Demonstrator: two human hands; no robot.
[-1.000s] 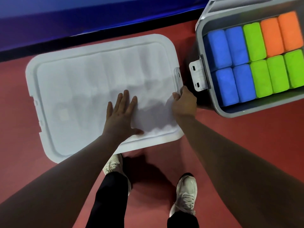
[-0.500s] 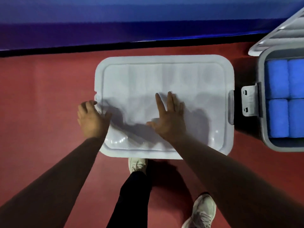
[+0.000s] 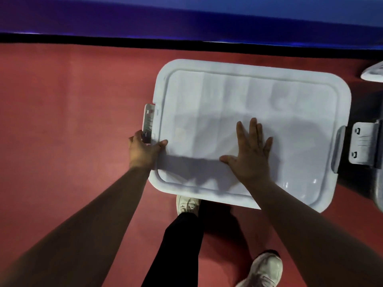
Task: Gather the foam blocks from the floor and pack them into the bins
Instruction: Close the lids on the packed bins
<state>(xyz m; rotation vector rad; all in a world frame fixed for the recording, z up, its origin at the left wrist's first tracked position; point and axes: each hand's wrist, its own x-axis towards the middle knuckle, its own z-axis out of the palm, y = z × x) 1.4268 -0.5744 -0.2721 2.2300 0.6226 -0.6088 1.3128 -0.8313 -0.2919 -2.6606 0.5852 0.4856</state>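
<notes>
**Q:** Where is the bin logged?
**A:** Centre right of the frame, on the red floor (image 3: pixel 62 121). Only its white lid (image 3: pixel 269 96) is seen, from above; the body beneath is hidden. Faint upright bands are made out through the lid, but what they are cannot be told.

**Q:** State of the left hand?
**A:** The left hand (image 3: pixel 145 152) is recorded at the lid's left edge, clamped on the white latch (image 3: pixel 148 121). The fingers are curled round the latch's lower end and the thumb is laid on the lid rim. The latch is seen standing out from the lid edge.

**Q:** And the right hand?
**A:** The right hand (image 3: pixel 251 156) is laid flat on the middle of the lid. The fingers are straight and slightly apart, the thumb is pointed left, and nothing is held.

**Q:** The lid's right end?
**A:** A grey latch (image 3: pixel 337 150) is seen folded against that edge. Just beside it, a second bin (image 3: pixel 380 195) is cut off by the right frame edge, with its white clasp (image 3: pixel 363 146) turned toward the lid. A corner of another lid (image 3: pixel 373 74) is noted at upper right.

**Q:** Anything else entered?
**A:** A blue band (image 3: pixel 186 15) is seen across the top of the frame. At lower centre a black trouser leg (image 3: pixel 180 245) is recorded, with one white shoe (image 3: pixel 187 204) at the lid's near edge. The other shoe (image 3: pixel 263 270) is at lower right.
</notes>
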